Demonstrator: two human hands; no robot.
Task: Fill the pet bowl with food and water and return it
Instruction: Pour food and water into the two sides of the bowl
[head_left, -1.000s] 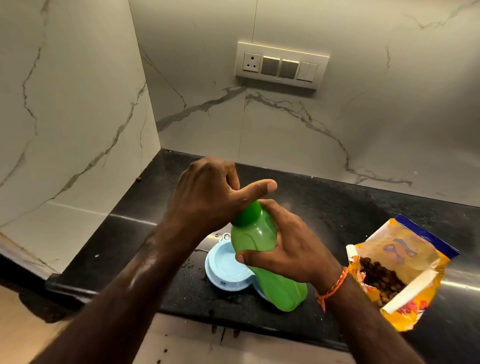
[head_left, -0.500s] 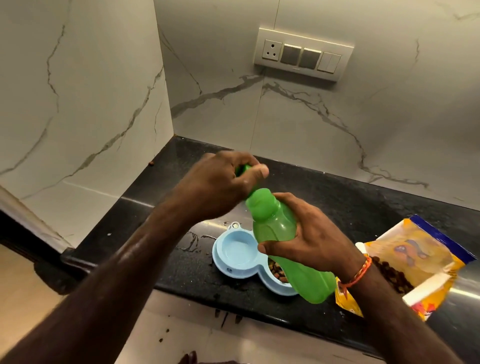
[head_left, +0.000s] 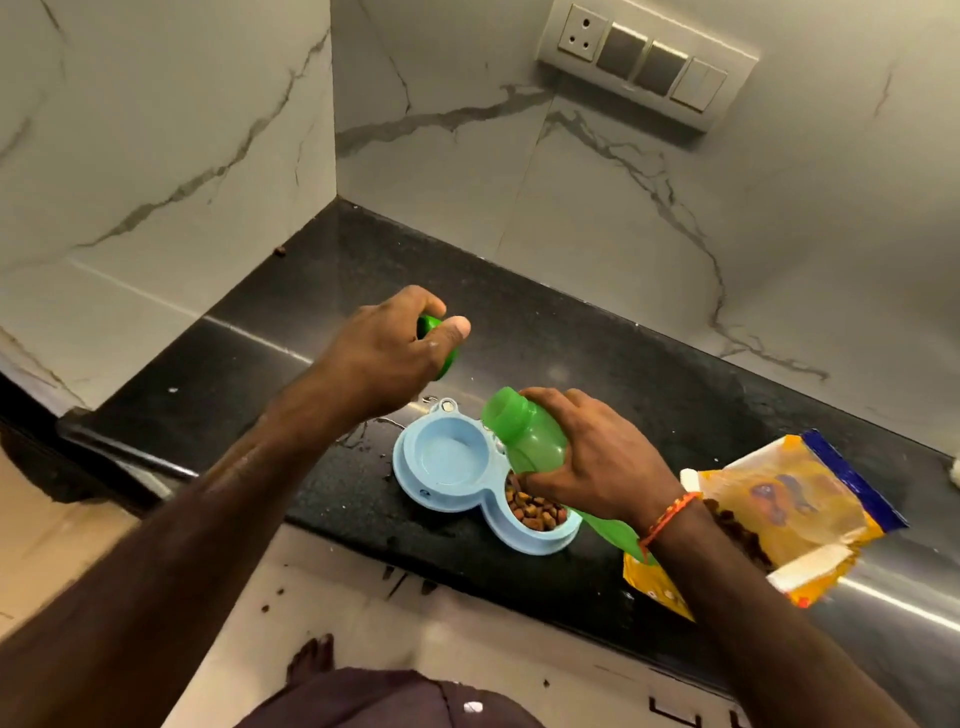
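A light blue double pet bowl (head_left: 415, 488) lies on the black counter near its front edge. Its right cup holds brown kibble (head_left: 535, 512); its left cup (head_left: 452, 457) looks pale, and I cannot tell if water is in it. My right hand (head_left: 597, 462) grips a green bottle (head_left: 524, 436), uncapped and tilted with its mouth toward the left cup. My left hand (head_left: 395, 348) holds the green cap (head_left: 441, 343) above the counter, behind and left of the bowl.
An opened yellow and blue pet food bag (head_left: 789, 509) lies on the counter to the right. The black counter (head_left: 311, 312) meets marble walls at left and back. A switch panel (head_left: 644, 57) is on the back wall. Water drops lie beside the bowl.
My left hand took the cap off the bottle and carried it up and to the left. My right hand tilted the bottle's mouth down toward the bowl's left cup.
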